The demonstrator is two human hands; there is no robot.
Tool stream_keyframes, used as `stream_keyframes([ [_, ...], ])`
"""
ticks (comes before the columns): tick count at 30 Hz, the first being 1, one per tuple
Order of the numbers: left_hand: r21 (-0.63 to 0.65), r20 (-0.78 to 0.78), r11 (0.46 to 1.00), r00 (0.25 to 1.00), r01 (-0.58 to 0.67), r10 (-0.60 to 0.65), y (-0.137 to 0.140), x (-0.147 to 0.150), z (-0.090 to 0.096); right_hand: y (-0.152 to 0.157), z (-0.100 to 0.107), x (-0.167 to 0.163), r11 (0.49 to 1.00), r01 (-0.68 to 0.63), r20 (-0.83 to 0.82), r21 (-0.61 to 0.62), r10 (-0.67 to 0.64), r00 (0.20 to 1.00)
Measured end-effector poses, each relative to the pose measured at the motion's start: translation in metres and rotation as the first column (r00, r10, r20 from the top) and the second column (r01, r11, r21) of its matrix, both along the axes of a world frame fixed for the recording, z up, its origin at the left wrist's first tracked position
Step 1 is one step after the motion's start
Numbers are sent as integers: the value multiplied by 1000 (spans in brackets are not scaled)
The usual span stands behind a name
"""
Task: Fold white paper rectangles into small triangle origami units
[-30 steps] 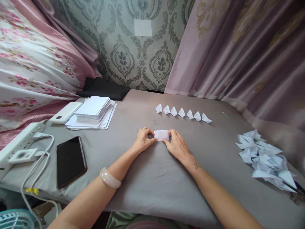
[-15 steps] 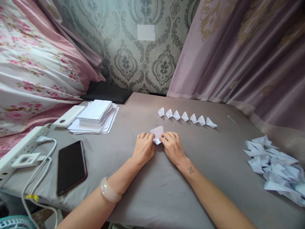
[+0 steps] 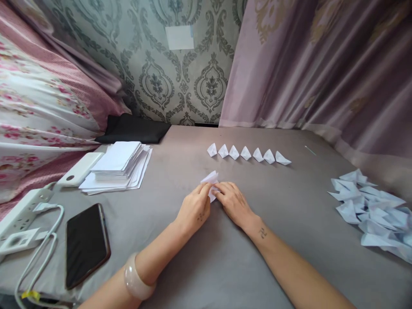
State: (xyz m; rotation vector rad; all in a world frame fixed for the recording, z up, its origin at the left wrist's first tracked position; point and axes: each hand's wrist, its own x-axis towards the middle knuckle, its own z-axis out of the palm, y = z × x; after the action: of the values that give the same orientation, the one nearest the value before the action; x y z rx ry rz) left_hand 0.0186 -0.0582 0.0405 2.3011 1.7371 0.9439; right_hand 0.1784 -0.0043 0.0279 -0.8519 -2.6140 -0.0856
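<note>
A small folded sheet of white paper [image 3: 210, 177] is between my hands at the middle of the grey-covered table. My left hand [image 3: 194, 206] pinches its left side, the fingers closed together. On the other side, my right hand [image 3: 234, 203] has its thumb and fingers closed on the paper's right edge. The fingers cover much of the lower part, so its exact folds are hidden. Beyond the hands stands a row of several small folded paper boats [image 3: 245, 153].
A heap of folded papers [image 3: 373, 210] lies at the right. On the left are a paper stack [image 3: 116, 161], a white power bank [image 3: 81, 169], a black phone [image 3: 87, 245] and a power strip [image 3: 24, 212] with cables. A black folded item [image 3: 135, 129] lies behind.
The folded paper has turned and narrowed between my hands, and my left fingers have closed further over it. The view has tilted slightly, with the objects on the left lower now.
</note>
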Motion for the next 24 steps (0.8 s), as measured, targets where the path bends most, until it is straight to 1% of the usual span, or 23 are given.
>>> stream_keyframes([
  [2,-29,25,1000,1000,9,-8,6,-3,-5,3,-2,1,1000,-24,-20,4,24,1000],
  [3,-46,5,999,1000,12,-12,10,-6,-7,3,-2,2,999,-35,-24,-5,35,999],
  [6,-132,-73,991,997,25,-35,22,-16,-10,3,1,6,997,-46,-24,-64,45,999],
  [9,-169,-76,985,996,36,-49,25,-22,-13,1,4,11,991,-31,-39,-130,26,999],
  [14,-121,29,993,1000,15,-11,15,-21,-17,-3,6,14,961,72,-105,-269,-103,989],
  [16,-122,72,993,997,5,4,12,-20,-16,-3,5,14,946,99,-125,-309,-143,982],
  [20,-159,141,987,989,-29,52,10,-20,-15,-3,5,12,925,146,-150,-351,-209,966],
  [24,-176,168,983,982,-56,86,10,-20,-17,-3,5,8,903,187,-166,-388,-268,949],
])
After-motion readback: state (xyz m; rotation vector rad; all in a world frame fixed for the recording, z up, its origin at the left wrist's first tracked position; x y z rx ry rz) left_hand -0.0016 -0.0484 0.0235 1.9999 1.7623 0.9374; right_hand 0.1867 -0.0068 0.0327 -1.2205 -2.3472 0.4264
